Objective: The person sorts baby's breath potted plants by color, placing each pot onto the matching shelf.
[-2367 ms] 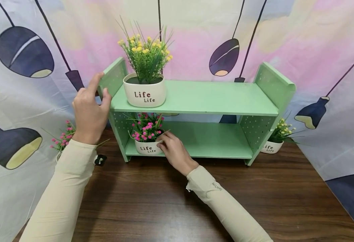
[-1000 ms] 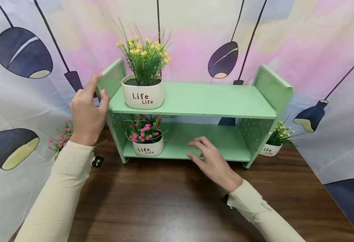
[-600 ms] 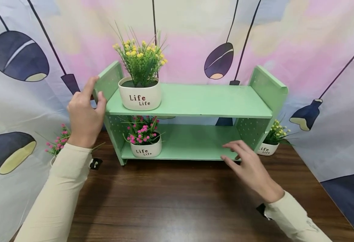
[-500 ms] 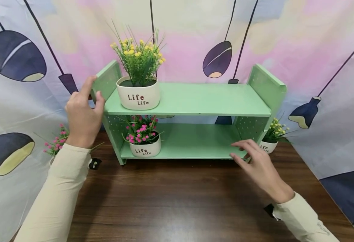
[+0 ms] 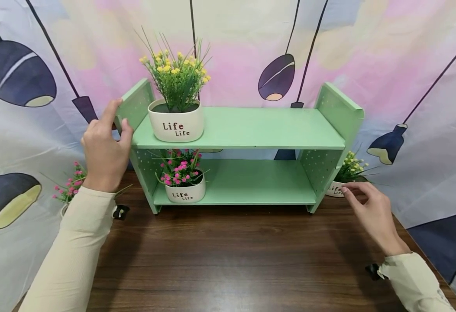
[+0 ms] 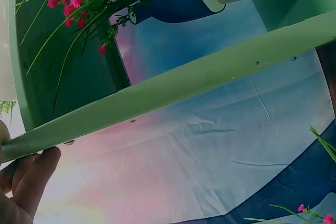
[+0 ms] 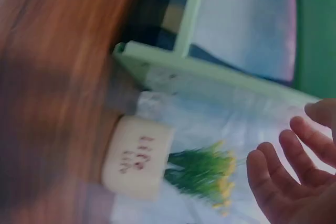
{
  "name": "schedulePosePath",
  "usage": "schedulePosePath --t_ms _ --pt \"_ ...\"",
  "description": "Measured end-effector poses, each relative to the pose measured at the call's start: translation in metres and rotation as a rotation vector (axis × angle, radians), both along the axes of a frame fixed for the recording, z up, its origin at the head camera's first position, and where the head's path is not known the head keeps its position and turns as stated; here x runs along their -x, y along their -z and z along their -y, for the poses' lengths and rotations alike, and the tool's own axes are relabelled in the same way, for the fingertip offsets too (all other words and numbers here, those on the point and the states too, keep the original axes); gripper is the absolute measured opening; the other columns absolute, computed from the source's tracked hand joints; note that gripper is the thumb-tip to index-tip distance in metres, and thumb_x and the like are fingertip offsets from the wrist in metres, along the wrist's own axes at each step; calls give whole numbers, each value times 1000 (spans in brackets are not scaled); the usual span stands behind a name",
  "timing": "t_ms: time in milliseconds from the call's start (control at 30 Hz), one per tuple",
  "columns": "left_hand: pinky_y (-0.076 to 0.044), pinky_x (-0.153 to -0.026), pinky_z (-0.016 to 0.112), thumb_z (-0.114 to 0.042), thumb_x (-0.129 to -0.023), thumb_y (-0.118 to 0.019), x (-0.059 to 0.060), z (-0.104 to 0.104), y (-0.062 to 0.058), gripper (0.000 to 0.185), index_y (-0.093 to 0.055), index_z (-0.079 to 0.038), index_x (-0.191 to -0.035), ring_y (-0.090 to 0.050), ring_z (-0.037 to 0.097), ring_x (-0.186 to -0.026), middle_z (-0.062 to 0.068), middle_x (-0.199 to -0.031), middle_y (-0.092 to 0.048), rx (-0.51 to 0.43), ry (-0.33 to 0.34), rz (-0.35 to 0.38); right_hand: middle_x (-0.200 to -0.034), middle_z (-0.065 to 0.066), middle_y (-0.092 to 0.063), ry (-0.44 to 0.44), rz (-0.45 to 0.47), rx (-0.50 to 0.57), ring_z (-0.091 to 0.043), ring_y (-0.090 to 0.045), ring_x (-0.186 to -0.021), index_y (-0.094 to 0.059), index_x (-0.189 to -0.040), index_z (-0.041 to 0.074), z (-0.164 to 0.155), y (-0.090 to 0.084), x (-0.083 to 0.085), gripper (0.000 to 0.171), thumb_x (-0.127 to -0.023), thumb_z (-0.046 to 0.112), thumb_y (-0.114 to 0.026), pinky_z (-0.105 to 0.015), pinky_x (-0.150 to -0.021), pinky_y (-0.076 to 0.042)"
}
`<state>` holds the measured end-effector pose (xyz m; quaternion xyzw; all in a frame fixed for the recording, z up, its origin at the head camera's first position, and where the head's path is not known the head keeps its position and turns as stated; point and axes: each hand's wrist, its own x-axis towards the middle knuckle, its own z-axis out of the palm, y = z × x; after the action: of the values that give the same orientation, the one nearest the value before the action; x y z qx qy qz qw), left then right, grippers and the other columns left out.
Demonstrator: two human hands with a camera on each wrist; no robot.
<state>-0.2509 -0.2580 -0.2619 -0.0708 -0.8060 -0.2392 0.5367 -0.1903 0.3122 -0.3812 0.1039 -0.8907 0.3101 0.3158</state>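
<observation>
Reaching open-fingered, the right hand (image 5: 372, 212) nears the yellow-flowered pot (image 5: 342, 184) beside the green shelf (image 5: 251, 130), which the left hand (image 5: 105, 149) grips; two pots are already shelved, a pink one (image 5: 68, 190) left.

Your left hand (image 5: 105, 149) gripped the left end panel of the green shelf (image 5: 251, 130), thumb on the inner side. Your right hand (image 5: 370, 212) was open, fingertips just beside the small yellow-flower pot (image 5: 338, 186) at the shelf's right foot. Yellow plant pot (image 5: 176, 125) sat top left, pink one (image 5: 180, 190) below it; another pink plant (image 5: 69, 186) behind your left wrist.
</observation>
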Motion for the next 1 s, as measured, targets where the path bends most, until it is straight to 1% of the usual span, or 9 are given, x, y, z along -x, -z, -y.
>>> schedulePosePath --t_ms 267,400,667,700,733,833,900,933,1000 --pt "-33 -64 61 -10 -102 -60 1 -1 -1 39 -67 -12 -141 -48 44 -67 27 -91 -72 6 4 -2 -113 -21 -68 107 103 45 24 -44 -86 -74 -118 -3 -26 22 19 21 -103 11 -68 -7 -72 -39" --pt "-32 -64 59 -10 -103 -60 1 -1 -1 39 -67 -11 -141 -46 42 -66 28 -91 -72 -4 3 1 -116 -26 -65 97 163 40 24 -41 -87 -70 -121 -7 -38 34 32 24 -103 8 -67 -2 -72 -39" --pt "-31 -62 60 -9 -103 -59 1 -3 1 39 -66 -10 -141 -44 41 -64 27 -89 -71 -1 1 -4 -123 -31 -62 92 201 37 27 -41 -83 -68 -124 -9 -51 49 48 26 -103 6 -66 -3 -64 -40" --pt "-31 -62 59 -9 -103 -59 1 -3 1 39 -66 -11 -141 -44 41 -64 27 -89 -71 -2 2 -4 -124 -31 -61 94 204 33 24 -43 -83 -67 -125 -10 -52 50 49 27 -103 6 -66 -3 -64 -40" --pt "-31 -62 59 -9 -103 -59 1 -3 1 40 -66 -11 -142 -44 40 -64 27 -90 -71 -3 3 -5 -125 -32 -60 94 206 27 18 -51 -82 -67 -126 -10 -52 51 51 28 -103 6 -65 -4 -63 -40" --pt "-30 -62 57 -10 -103 -59 2 -3 0 40 -67 -11 -142 -43 40 -64 26 -90 -71 -7 4 -5 -129 -32 -59 90 220 9 -15 -70 -89 -65 -130 -11 -53 53 55 32 -104 7 -64 -11 -67 -44" --pt "-30 -62 57 -10 -103 -59 2 -2 0 39 -67 -11 -142 -43 40 -64 26 -90 -71 -7 3 -4 -131 -33 -58 83 236 -5 -40 -69 -101 -63 -133 -12 -53 55 58 34 -105 8 -62 -25 -75 -51" --pt "-30 -62 57 -11 -103 -59 2 -2 1 39 -67 -12 -142 -43 40 -64 26 -90 -71 -8 3 -3 -131 -34 -57 76 248 -8 -48 -65 -106 -62 -134 -12 -53 55 60 35 -105 8 -61 -34 -79 -54" --pt "-31 -62 58 -11 -103 -59 2 -1 1 39 -67 -12 -142 -44 41 -64 26 -92 -72 -8 3 1 -131 -36 -55 70 278 -17 -53 -62 -110 -59 -136 -13 -52 57 63 38 -107 10 -59 -53 -83 -53"
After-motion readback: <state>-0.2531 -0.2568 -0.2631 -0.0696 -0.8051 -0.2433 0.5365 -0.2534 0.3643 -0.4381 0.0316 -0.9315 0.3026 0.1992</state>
